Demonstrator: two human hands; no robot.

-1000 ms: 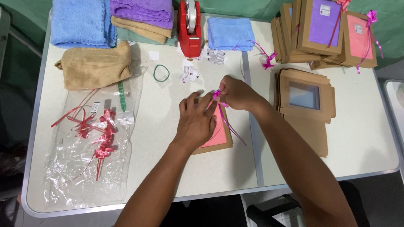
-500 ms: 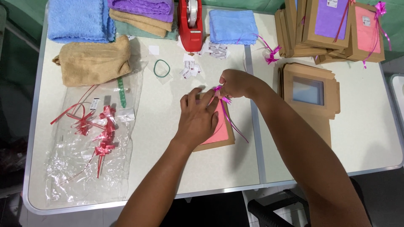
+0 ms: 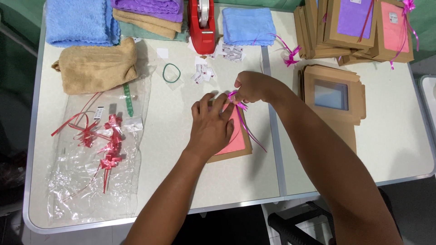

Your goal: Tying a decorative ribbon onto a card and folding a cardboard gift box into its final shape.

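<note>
A flat brown box with a pink window (image 3: 236, 136) lies on the white table (image 3: 204, 181). My left hand (image 3: 211, 124) presses flat on its top, fingers spread. My right hand (image 3: 252, 86) pinches a pink ribbon bow (image 3: 238, 102) at the box's upper edge; the ribbon's loose tails trail down over the box to the right.
A clear plastic bag with red ribbon bows (image 3: 97, 145) lies at the left. Folded towels (image 3: 95, 68), a red tape dispenser (image 3: 201, 22), a green rubber band (image 3: 171, 72) and small labels (image 3: 200, 72) sit at the back. Stacks of brown window boxes (image 3: 334, 93) stand at the right.
The view has shifted slightly. My hands stay at the box's top edge, the right hand still working the pink bow while the left holds the box down.
</note>
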